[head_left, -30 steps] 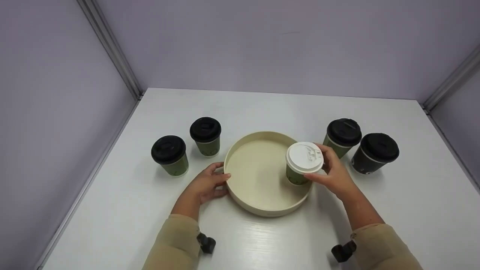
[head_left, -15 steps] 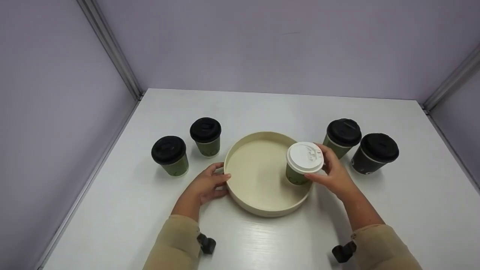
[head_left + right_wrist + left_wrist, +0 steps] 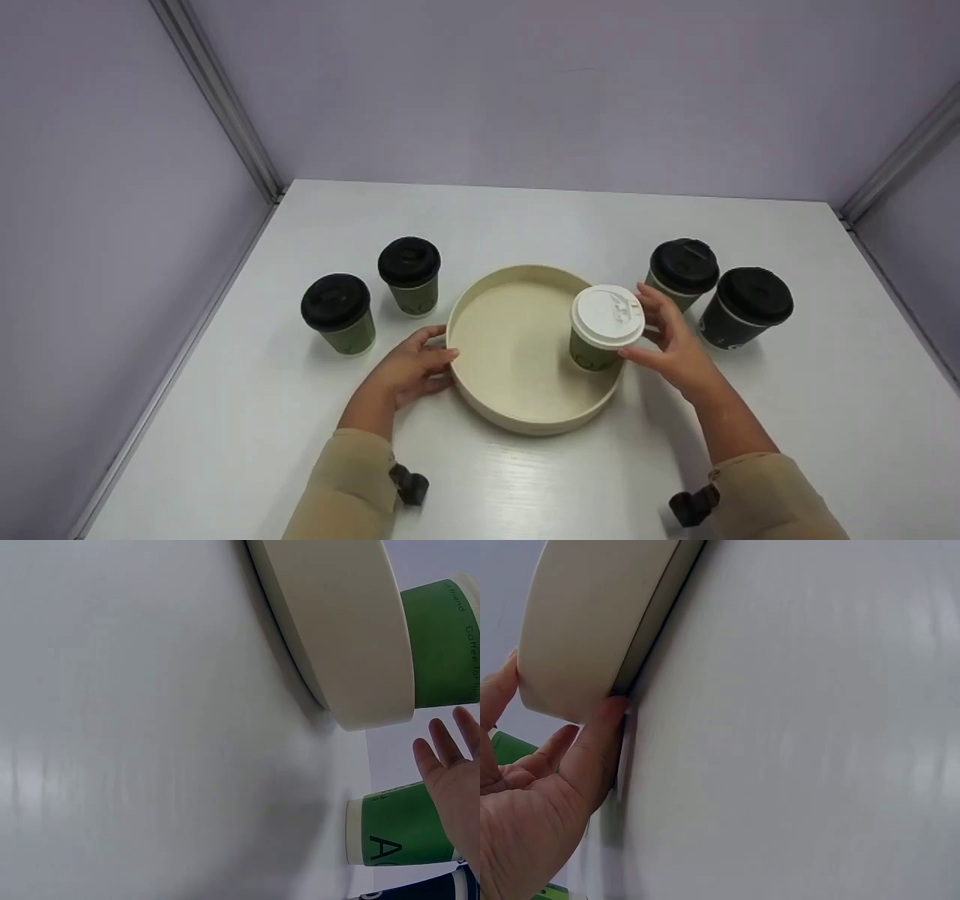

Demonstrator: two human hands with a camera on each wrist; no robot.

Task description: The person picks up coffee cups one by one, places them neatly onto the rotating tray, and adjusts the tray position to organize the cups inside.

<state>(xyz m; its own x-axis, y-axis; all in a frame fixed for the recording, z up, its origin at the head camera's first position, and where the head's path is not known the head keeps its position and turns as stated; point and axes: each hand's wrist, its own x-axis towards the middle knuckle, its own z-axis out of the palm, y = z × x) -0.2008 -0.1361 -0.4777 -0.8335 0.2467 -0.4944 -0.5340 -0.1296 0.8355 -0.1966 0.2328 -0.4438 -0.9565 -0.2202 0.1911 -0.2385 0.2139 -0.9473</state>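
Note:
A round cream tray (image 3: 510, 352) sits at the middle of the white table. Standing inside it at the right is a green paper cup (image 3: 592, 352) with a white lid (image 3: 606, 315). My left hand (image 3: 411, 367) grips the tray's left side, with the thumb at the rim and a finger against the bottom edge in the left wrist view. Beside the cup is my right hand (image 3: 675, 352), its fingers loosely spread. A small gap separates those fingers from the green cup wall (image 3: 442, 645) in the right wrist view.
Two green cups with black lids, one nearer (image 3: 339, 311) and one farther (image 3: 410, 274), stand left of the tray. Behind my right hand are another black-lidded green cup (image 3: 682, 271) and a dark cup (image 3: 744, 307). Pale walls enclose the table's back and sides.
My right hand has let go of the white-lidded cup and drawn slightly to the right, its fingers opening. The cup stays in the tray. My left hand keeps its hold.

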